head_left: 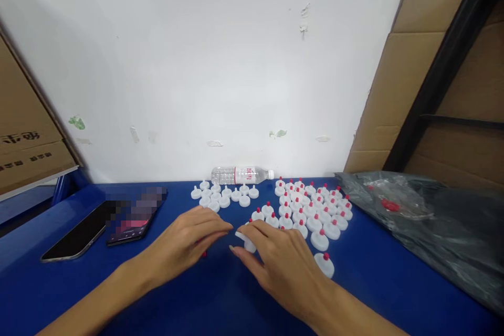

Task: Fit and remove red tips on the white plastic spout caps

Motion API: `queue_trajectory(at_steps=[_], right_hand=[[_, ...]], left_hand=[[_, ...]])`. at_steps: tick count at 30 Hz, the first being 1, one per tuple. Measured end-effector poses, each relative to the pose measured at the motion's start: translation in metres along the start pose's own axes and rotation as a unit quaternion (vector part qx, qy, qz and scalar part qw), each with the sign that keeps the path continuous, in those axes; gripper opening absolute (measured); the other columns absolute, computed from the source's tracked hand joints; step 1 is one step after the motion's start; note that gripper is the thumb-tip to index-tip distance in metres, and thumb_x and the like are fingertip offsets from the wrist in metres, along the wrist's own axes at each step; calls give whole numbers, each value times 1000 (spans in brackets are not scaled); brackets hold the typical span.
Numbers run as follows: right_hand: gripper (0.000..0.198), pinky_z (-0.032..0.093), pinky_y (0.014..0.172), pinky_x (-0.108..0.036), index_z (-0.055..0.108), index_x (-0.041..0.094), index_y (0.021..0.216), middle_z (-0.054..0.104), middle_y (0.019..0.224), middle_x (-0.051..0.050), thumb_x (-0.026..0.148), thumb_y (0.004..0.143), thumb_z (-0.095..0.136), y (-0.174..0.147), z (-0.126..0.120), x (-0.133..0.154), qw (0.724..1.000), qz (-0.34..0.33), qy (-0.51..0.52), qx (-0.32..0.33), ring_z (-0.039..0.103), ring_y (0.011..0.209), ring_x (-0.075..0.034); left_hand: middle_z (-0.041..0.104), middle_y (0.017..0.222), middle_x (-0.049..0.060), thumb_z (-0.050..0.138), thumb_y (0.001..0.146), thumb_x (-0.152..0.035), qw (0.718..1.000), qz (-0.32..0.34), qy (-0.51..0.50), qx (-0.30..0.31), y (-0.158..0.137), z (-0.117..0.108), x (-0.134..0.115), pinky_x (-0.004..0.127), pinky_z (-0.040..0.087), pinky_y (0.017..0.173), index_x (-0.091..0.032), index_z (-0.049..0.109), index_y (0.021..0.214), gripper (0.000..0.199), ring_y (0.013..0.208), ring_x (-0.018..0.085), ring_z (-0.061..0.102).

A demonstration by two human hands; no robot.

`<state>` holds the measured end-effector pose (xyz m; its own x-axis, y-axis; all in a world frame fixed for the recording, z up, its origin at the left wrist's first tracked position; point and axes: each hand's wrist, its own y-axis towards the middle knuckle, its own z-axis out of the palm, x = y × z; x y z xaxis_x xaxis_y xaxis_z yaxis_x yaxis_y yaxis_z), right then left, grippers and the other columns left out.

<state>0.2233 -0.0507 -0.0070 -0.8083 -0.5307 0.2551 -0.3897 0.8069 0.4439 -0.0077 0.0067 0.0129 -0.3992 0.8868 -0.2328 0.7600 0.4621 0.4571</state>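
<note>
My right hand (281, 257) grips a white nozzle cap (249, 244) between thumb and fingers, tilted above the blue table. Its tip is hidden by my fingers. My left hand (192, 233) is closed to its left, thumb and fingertips pressed together; what they hold, if anything, is hidden. A small red tip (203, 254) peeks out beneath that hand. Just beyond my right hand stand many white caps with red tips (319, 241), nozzles up, grouped on the right. Behind my left hand is a smaller group of plain white nozzle caps (224, 201) without red tips.
A clear plastic bottle (242, 175) lies along the white wall. Two phones (76, 233) rest on the blue table (220, 299) at left. A grey plastic bag (441, 236) with red pieces (390, 205) covers the right side. Cardboard (31, 115) flanks the left.
</note>
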Motion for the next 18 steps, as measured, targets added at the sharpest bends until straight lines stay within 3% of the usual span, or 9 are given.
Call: queue_trajectory(at_steps=[3,7,18], right_hand=[[23,47,65,-32,65,27,120,73,105,-2,39,102,59,1,0,-2,1000,7,-11,5,74,89,-24],[22,46,66,-31,65,27,119,73,105,-2,40,101,60,0,-1,-1,1000,9,-5,11,73,87,-24],[28,42,62,-31,66,30,117,74,89,0,52,101,57,-1,1,1,1000,10,-9,10,73,77,-23]], left_hand=[[73,99,6,45,107,-19,994,-24,69,81,1,-14,20,35,48,84,-22,71,113,26,94,22,63],[71,94,4,55,104,-27,984,-60,75,147,-1,-24,37,30,47,80,-24,75,94,22,92,21,62],[69,90,4,55,102,-21,986,-71,71,130,-5,-12,34,30,45,78,-21,69,87,21,89,20,61]])
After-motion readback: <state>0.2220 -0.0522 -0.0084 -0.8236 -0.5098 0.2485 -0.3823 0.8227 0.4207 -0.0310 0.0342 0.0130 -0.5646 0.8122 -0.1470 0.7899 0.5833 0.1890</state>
